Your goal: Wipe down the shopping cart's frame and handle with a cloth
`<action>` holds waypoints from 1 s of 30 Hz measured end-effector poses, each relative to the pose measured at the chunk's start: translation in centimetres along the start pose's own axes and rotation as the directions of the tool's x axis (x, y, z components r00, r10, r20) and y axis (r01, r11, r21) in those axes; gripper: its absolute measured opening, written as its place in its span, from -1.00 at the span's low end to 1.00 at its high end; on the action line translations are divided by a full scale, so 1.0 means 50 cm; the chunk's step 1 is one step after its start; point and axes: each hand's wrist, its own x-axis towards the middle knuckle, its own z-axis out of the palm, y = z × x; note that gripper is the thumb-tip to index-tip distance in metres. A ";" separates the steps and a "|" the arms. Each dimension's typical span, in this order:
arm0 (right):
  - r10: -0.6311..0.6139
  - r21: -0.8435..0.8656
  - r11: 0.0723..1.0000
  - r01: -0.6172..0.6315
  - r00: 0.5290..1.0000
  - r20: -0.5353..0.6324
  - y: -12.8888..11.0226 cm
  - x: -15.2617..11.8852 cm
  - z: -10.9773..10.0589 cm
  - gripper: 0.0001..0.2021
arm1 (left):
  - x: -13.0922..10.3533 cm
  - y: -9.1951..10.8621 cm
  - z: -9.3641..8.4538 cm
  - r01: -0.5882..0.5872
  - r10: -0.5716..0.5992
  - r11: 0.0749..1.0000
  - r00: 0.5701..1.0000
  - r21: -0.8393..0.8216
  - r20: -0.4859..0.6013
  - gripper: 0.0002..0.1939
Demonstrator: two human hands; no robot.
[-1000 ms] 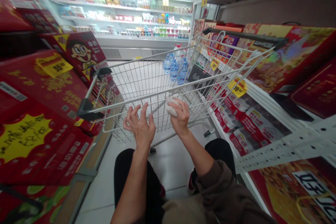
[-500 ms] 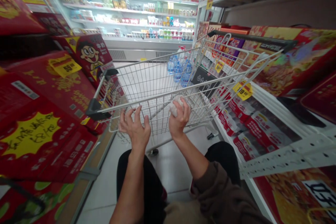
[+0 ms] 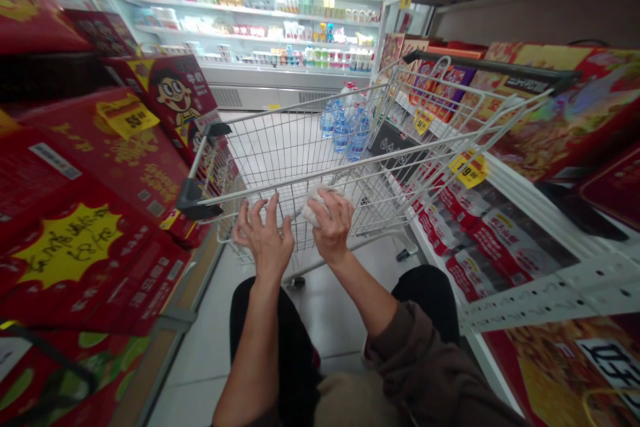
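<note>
A shopping cart [image 3: 305,177] of pale wire mesh stands crosswise in front of my knees, its long side towards me. My right hand [image 3: 333,230] is closed around a crumpled whitish cloth [image 3: 311,211] and presses it to the mesh below the top rail. My left hand [image 3: 265,237] is at the same side, nearer the cart's black corner cap [image 3: 197,203]. Its fingers are spread and bent, with the tips at the wires; whether they hook around them I cannot tell. The basket shows nothing inside.
Red gift boxes [image 3: 100,213] are stacked close on the left. A shelf with boxes and price tags [image 3: 469,169] runs along the right. Beyond the cart, several water bottles [image 3: 357,133] stand on the tiled floor before a lit refrigerated display [image 3: 250,80].
My right hand has slid the cloth a little to the left along the mesh, and more of the cloth shows. My left hand keeps its place at the cart. The view has shifted slightly.
</note>
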 end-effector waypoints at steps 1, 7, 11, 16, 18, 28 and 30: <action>-0.011 0.001 1.000 0.011 1.000 -0.022 0.004 0.004 -0.003 -0.74 | 0.000 -0.002 -0.003 -0.013 0.013 1.000 1.000 0.008 0.006 -0.45; 0.165 -0.045 0.984 -0.173 0.977 -0.136 -0.006 0.010 0.003 -0.75 | -0.003 -0.002 -0.010 -0.023 0.023 1.000 0.999 0.003 0.043 -0.40; -0.047 0.061 0.997 0.043 0.997 0.065 -0.053 -0.004 0.006 -0.76 | -0.003 0.001 -0.015 -0.024 0.024 1.000 0.998 -0.005 0.053 -0.40; 0.088 -0.044 0.995 -0.094 0.990 -0.113 -0.013 0.010 -0.001 -0.77 | -0.007 -0.002 -0.024 -0.033 0.033 0.999 0.998 -0.008 0.046 -0.46; 0.170 -0.054 0.982 -0.181 0.971 -0.168 -0.007 0.008 0.005 -0.75 | -0.007 0.000 -0.024 -0.028 0.029 1.000 0.998 -0.013 0.057 -0.45; 0.133 -0.071 0.987 -0.146 0.977 -0.168 0.022 0.009 -0.013 -0.75 | -0.014 -0.015 -0.040 0.003 -0.004 1.000 0.994 -0.010 -0.108 -0.56; 0.145 -0.080 0.983 -0.163 0.971 -0.188 0.050 0.017 -0.016 -0.74 | -0.013 -0.026 -0.046 0.052 -0.048 0.999 0.976 0.011 -0.211 -0.59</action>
